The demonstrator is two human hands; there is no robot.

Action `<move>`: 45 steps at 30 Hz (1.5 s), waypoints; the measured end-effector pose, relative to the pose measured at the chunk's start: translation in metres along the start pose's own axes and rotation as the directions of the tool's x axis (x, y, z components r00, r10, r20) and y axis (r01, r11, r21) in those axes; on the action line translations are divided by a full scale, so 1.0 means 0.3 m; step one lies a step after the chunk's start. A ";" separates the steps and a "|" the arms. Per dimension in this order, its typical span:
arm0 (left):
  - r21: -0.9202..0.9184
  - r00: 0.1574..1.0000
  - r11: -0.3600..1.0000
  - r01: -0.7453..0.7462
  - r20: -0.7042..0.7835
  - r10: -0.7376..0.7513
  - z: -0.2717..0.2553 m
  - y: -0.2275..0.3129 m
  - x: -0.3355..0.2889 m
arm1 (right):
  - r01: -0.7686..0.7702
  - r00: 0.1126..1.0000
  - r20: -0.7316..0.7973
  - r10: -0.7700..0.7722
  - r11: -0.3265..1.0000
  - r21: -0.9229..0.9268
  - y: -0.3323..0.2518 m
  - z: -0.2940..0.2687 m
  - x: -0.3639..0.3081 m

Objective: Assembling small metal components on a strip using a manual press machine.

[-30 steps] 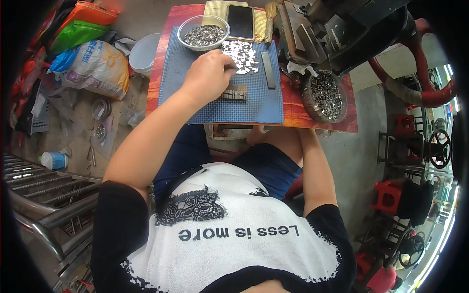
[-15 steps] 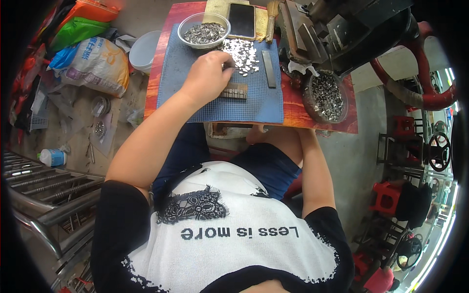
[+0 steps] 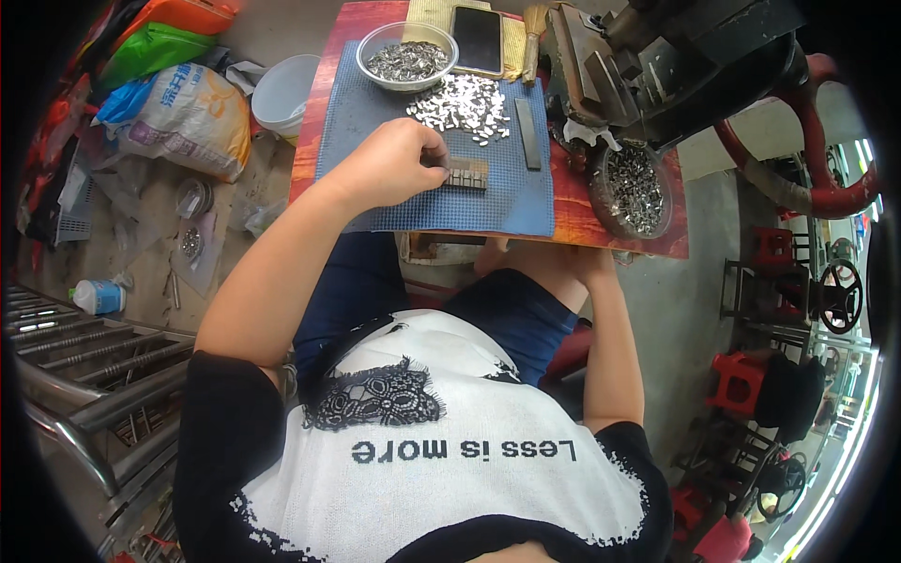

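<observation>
My left hand (image 3: 389,164) rests on the blue mat (image 3: 366,108), its fingertips pinched together at the left end of a short row of small metal pieces (image 3: 467,174). A small piece seems to be held in the pinch, mostly hidden by the fingers. Just beyond lies a loose pile of silvery pieces (image 3: 462,101), and behind it a clear bowl (image 3: 408,58) with more of them. My right hand (image 3: 511,255) is down below the table's front edge near my lap, largely hidden.
A dark bar (image 3: 528,134) lies on the mat's right side and a phone (image 3: 477,39) at the back. A dark round dish of metal parts (image 3: 634,188) sits on the red table (image 3: 582,223) under a press machine (image 3: 657,56). Bags and a white bucket (image 3: 282,94) stand on the floor at left.
My left hand has drawn back from the loose pile toward me and now meets the left end of the row. The right arm has not moved.
</observation>
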State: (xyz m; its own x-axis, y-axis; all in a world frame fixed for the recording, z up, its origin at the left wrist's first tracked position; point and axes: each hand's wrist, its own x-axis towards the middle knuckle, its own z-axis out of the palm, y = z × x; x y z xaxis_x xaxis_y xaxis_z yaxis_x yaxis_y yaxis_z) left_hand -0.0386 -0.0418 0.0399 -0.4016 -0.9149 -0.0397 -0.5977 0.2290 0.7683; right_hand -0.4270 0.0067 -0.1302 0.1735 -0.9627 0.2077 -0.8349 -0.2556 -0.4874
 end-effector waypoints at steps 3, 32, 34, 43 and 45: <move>-0.010 0.994 0.995 0.099 0.043 -0.098 -0.019 0.005 0.011 | -0.032 0.945 0.317 0.083 0.986 -0.162 -0.273 -0.184 -0.002; 0.064 0.993 0.995 -0.075 -0.083 0.080 -0.008 -0.049 -0.018 | 0.143 0.989 0.014 -0.149 0.965 0.220 -0.686 -0.109 0.450; 0.093 0.996 0.993 -0.070 -0.057 0.075 -0.002 -0.049 -0.026 | 0.053 0.998 0.004 -0.057 0.950 0.308 -0.686 -0.112 0.429; 0.089 0.988 0.996 0.018 -0.152 -0.004 0.025 -0.045 -0.054 | -0.070 0.997 0.047 0.054 0.892 0.446 -0.673 -0.093 0.387; -0.044 0.972 0.999 0.021 -0.232 -0.031 0.050 -0.055 -0.065 | 0.327 0.934 -0.168 -0.315 0.944 0.048 -0.640 -0.073 0.390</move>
State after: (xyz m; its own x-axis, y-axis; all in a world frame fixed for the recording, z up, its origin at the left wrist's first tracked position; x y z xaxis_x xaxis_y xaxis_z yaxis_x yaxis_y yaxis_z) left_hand -0.0312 -0.0227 0.0186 -0.2110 -0.9737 0.0863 -0.5749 0.1950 0.7946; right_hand -0.2578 -0.0549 0.0064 0.3377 -0.8037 0.4899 -0.7059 -0.5605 -0.4330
